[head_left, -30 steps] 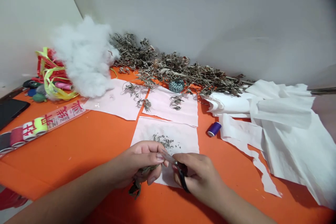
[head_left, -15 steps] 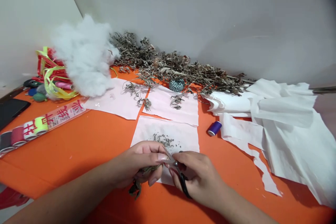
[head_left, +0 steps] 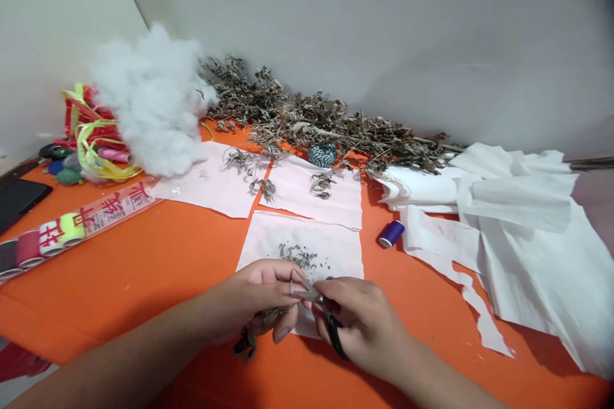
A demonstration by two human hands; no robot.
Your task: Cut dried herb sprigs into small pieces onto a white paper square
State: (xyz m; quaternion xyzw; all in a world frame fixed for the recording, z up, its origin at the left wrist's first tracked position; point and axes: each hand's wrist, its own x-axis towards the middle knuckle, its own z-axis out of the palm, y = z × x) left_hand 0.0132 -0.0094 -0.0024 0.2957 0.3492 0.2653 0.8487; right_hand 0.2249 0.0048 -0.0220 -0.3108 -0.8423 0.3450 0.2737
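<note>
My left hand point(head_left: 263, 300) is closed around a sprig of dried leaves point(head_left: 245, 344), whose dark curled end hangs out below the palm. Black-handled scissors point(head_left: 336, 337) sit in my right hand point(head_left: 367, 319), their blades parted and pointing at my left fingertips. Both hands are over the near edge of a white cloth square point(head_left: 268, 230). Small cut bits of leaf point(head_left: 298, 255) lie scattered on this cloth, just beyond the fingers. Whatever lies between the blades is too small to make out.
Dried plant stalks point(head_left: 307, 115) run along the wall beside white stuffing point(head_left: 153, 108). Two more cloth squares, a ball of twine point(head_left: 322, 154), a purple thread spool point(head_left: 392, 234) and white fabric point(head_left: 527, 255) lie around. Packaged thread point(head_left: 71, 230), ribbons point(head_left: 91, 134) and a phone point(head_left: 22, 201) are at left.
The scissor blades stand wider apart than before, near the left fingertips. Both hands stay in nearly the same place, and the view has shifted very slightly.
</note>
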